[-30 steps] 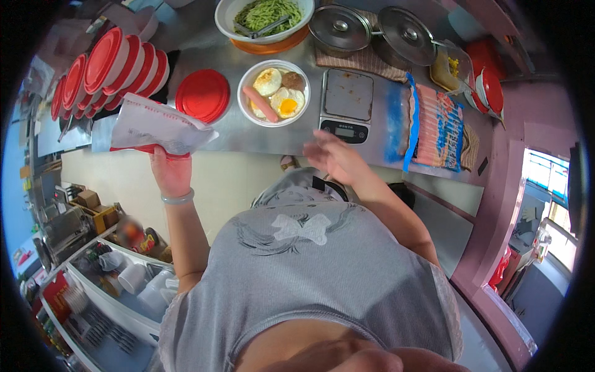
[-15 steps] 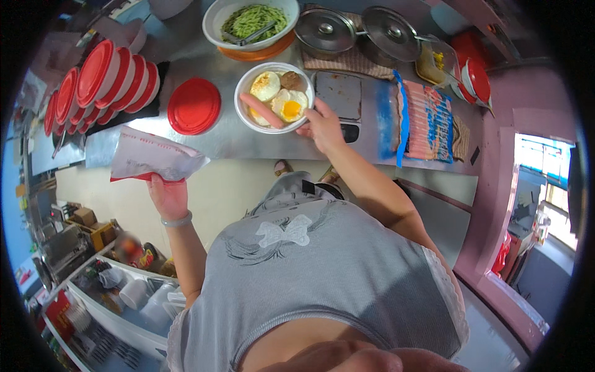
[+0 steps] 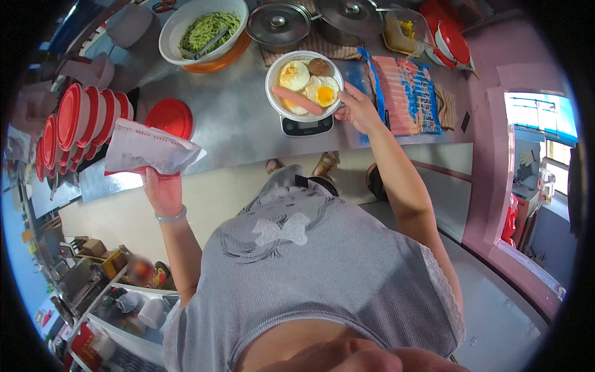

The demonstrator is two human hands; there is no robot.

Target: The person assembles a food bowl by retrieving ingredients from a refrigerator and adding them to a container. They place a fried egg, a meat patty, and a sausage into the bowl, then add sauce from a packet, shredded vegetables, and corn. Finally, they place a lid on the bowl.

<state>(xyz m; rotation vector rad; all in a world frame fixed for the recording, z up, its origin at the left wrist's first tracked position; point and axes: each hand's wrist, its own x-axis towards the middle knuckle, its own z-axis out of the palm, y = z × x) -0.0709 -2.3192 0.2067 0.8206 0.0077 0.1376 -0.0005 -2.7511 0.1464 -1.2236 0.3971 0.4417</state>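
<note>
"While the right hand [image 3: 361, 110] holds a white bowl [image 3: 270, 84] by its right rim, where is the scale?"

"Scale [image 3: 307, 126] lies beneath that bowl; its dark display edge shows on the person's side. Whether the bowl's full weight rests on it, cannot tell."

"Right-hand grip?"

"Thumb and fingers clamped on the rim, just right of the scale."

"Contents?"

"Above the scale, all within the bowl: pink sausage [image 3: 297, 101] slanting across the near side, fried egg [image 3: 324, 94] with a bright yolk, paler egg [image 3: 294, 75] at far left, round brown patty [image 3: 318, 66] at far right."

"Left hand [image 3: 162, 193]?"

"Well left of the scale. Digits closed on the lower edge of a white packet [image 3: 152, 146] with a red underside (its right corner juts out, pale and creased)."

"What else left of the scale?"

"Red lid [image 3: 169, 118], flat on the steel counter [image 3: 229, 105], partly behind the packet. Farther left, stacked red-lidded bowls [image 3: 80, 118]."

"Beyond and to the right?"

"Beyond the scale, two dark lidded pots [image 3: 277, 28]; beyond and left, a large basin [image 3: 170, 53] of shredded greens [image 3: 212, 34], tongs in it. Right of the scale, a pink-and-blue sausage bag [image 3: 406, 93]."
</note>
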